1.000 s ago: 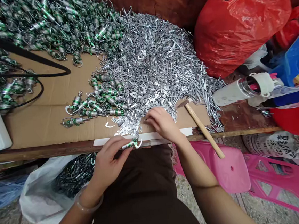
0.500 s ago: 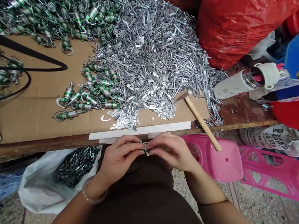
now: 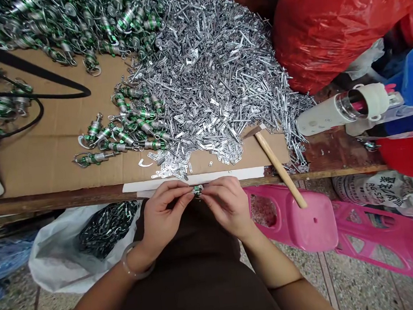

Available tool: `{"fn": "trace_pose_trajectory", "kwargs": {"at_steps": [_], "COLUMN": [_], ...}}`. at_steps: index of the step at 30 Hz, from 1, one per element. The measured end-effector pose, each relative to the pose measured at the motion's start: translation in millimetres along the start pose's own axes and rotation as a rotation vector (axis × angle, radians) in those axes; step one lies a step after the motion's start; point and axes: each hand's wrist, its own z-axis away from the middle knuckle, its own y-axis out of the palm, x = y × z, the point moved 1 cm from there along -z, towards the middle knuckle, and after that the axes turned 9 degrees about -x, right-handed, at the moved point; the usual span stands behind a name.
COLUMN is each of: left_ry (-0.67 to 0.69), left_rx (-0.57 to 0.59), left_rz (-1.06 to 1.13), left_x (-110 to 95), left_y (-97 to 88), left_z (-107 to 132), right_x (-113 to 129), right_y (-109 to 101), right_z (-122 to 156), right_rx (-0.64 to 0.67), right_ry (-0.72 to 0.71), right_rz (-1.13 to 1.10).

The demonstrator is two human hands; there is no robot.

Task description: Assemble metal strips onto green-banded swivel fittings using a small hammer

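Note:
My left hand [image 3: 164,216] and my right hand [image 3: 229,206] meet just off the table's front edge, their fingertips pinching a small green-and-silver metal spring assembly [image 3: 197,190]. Most of that piece is hidden by my fingers. Beyond them, a large heap of punched silver metal strips [image 3: 207,77] covers a cardboard sheet [image 3: 48,159]. To its left lie many finished green-and-silver assemblies [image 3: 72,22], with a smaller group [image 3: 128,128] nearer my hands. A wooden-handled hammer [image 3: 276,168] rests to the right.
A red plastic bag [image 3: 339,22] bulges beyond the heap, beside a white insulated bottle [image 3: 339,107]. Black cable [image 3: 31,95] crosses the cardboard at left. Below the table stand a pink plastic stool [image 3: 306,223] and a white bag of dark metal parts [image 3: 56,260].
My right hand has left the strip heap and joined my left at the small assembly. The view has tilted slightly, with the table lower in frame.

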Motion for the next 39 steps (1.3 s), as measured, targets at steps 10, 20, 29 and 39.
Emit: {"fn": "trace_pose_trajectory", "kwargs": {"at_steps": [10,20,29,39], "left_ry": [0.238,0.767,0.681,0.525], "left_rx": [-0.048,0.100,0.190,0.211], "left_rz": [-0.134,-0.504,-0.674,-0.663], "left_x": [-3.6,19.7,30.8,20.5], "left_y": [-1.2,-5.4,6.4,7.7], "left_z": [1.0,12.9,9.7,11.9], "right_x": [1.8,-8.2,-32.4,-82.6], "right_y": [-1.7,8.3,15.5,33.6], "right_z": [-2.3,15.1,0.2,-55.2], "right_rx": [0.113,0.349,0.373,0.253], "right_ry": [0.002,0.354,0.379,0.145], "right_rz": [0.046,-0.003,0.229,0.351]}}
